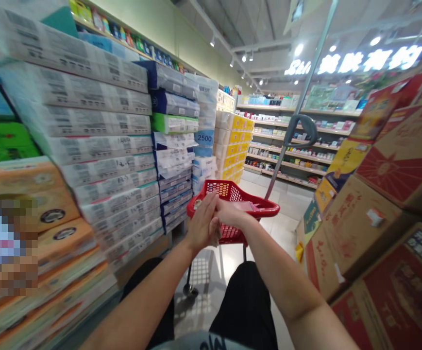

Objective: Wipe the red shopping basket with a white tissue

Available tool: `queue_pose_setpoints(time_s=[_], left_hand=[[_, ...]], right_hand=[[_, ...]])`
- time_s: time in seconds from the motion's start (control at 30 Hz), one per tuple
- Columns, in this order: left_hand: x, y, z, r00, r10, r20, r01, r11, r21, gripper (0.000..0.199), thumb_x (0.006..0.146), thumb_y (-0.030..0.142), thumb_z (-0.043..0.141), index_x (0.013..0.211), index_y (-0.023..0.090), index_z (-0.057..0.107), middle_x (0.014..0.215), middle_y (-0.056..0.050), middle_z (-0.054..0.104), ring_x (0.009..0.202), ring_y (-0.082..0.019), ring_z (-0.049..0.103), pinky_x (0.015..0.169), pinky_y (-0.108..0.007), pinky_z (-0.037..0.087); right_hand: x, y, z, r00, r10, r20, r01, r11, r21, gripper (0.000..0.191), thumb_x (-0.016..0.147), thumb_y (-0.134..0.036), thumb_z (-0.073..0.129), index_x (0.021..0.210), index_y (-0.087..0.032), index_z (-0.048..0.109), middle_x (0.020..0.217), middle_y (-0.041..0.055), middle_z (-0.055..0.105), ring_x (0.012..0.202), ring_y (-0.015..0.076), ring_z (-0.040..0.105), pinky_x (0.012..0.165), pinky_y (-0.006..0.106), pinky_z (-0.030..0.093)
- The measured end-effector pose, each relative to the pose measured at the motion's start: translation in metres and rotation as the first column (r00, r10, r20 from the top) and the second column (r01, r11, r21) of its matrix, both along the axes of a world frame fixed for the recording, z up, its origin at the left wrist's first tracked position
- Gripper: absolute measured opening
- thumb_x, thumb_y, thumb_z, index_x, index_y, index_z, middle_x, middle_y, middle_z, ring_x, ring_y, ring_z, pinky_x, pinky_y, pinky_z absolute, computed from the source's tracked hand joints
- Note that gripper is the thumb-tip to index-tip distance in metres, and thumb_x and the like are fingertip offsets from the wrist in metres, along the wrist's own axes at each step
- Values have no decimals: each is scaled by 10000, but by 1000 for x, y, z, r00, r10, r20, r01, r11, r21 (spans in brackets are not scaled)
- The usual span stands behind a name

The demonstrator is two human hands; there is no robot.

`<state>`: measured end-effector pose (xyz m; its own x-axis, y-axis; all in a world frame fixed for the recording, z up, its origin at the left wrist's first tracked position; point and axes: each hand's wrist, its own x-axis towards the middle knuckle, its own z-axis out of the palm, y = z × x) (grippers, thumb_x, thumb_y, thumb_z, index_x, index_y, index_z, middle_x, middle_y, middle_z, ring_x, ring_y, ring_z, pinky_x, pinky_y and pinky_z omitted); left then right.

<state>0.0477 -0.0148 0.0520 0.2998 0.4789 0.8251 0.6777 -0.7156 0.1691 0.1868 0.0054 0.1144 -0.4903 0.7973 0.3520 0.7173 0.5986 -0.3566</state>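
My left hand and my right hand meet in front of me, over the near side of a red plastic shopping basket on a wheeled frame. The left hand's fingers are stretched out and close together, lying against the right hand. The right hand comes in from the side, wrist bent, its fingers mostly hidden behind the left. A small tan patch below the hands is too blurred to identify. Something pinkish lies in the basket. A grey grip sits on a pole rising behind the basket's right side.
Tall stacks of wrapped paper packs line the left, with orange packs nearer. Cardboard cartons rise on the right. The pale floor runs between them towards stocked shelves. A caster wheel shows low down.
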Motion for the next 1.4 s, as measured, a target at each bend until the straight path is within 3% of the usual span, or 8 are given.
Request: queue_pose_setpoints(time_s=[0.13, 0.33, 0.6, 0.73, 0.87, 1.1, 1.27, 1.4], left_hand=[[3, 1, 2, 966, 199, -168, -211, 976, -55, 494, 971, 359, 313, 1416, 162, 398, 1362, -148, 540, 1266, -280, 481, 1101, -485, 313], [-13, 19, 28, 884, 348, -313, -403, 906, -130, 383, 960, 334, 320, 874, 166, 654, 854, -119, 667, 869, -262, 612, 875, -440, 413], [-30, 14, -7, 892, 416, -175, -411, 909, 68, 381, 951, 317, 361, 1215, 144, 575, 1258, -138, 589, 1234, -279, 469, 1098, -470, 284], [-38, 24, 9, 886, 381, -264, -399, 917, -16, 351, 967, 321, 335, 1041, 179, 648, 1069, -103, 668, 1060, -232, 574, 1012, -426, 366], [-43, 42, 39, 826, 338, -452, -451, 877, -168, 389, 972, 302, 316, 859, 183, 668, 875, -74, 697, 818, -195, 624, 804, -354, 430], [-24, 24, 15, 852, 448, -271, -463, 886, 11, 348, 954, 297, 341, 917, 158, 658, 942, -113, 674, 973, -236, 589, 966, -424, 373], [-11, 38, 40, 788, 321, -525, -508, 821, -261, 393, 938, 323, 353, 822, 150, 686, 825, -116, 703, 779, -217, 639, 762, -346, 436], [-5, 31, 38, 799, 312, -514, -486, 839, -245, 395, 953, 320, 327, 886, 155, 679, 876, -117, 699, 832, -216, 633, 796, -345, 433]], right_hand=[[30, 15, 14, 986, -163, 46, 156, 979, 132, 431, 968, -335, 452, 1371, -189, 493, 1417, 85, 501, 1320, 232, 439, 1083, 405, 352], [29, 9, -30, 950, -274, 152, 211, 918, 335, 433, 1028, -379, 292, 1336, -193, 534, 1335, 81, 578, 1211, 249, 528, 1030, 424, 366], [4, 15, -67, 918, -364, -156, 382, 706, 596, 356, 969, -263, 391, 1140, -139, 677, 1176, 83, 680, 1115, 243, 607, 996, 373, 393], [1, 21, -71, 915, -358, -186, 382, 619, 686, 303, 934, -255, 457, 1080, -144, 699, 1104, 70, 710, 1046, 239, 642, 945, 358, 423], [3, 22, -72, 915, -360, -182, 374, 588, 717, 281, 929, -247, 471, 1071, -149, 693, 1091, 80, 713, 1024, 226, 649, 927, 355, 422], [16, 18, -74, 918, -325, -226, 369, 494, 788, 241, 906, -223, 502, 1022, -158, 702, 1039, 54, 730, 976, 209, 668, 902, 335, 416], [31, 12, -72, 928, -308, -211, 346, 492, 799, 233, 903, -208, 500, 1002, -171, 708, 1030, 44, 734, 959, 191, 675, 877, 318, 412], [38, 12, -72, 930, -305, -206, 344, 516, 785, 242, 901, -200, 494, 1011, -168, 707, 1040, 44, 731, 973, 185, 672, 882, 313, 409]])
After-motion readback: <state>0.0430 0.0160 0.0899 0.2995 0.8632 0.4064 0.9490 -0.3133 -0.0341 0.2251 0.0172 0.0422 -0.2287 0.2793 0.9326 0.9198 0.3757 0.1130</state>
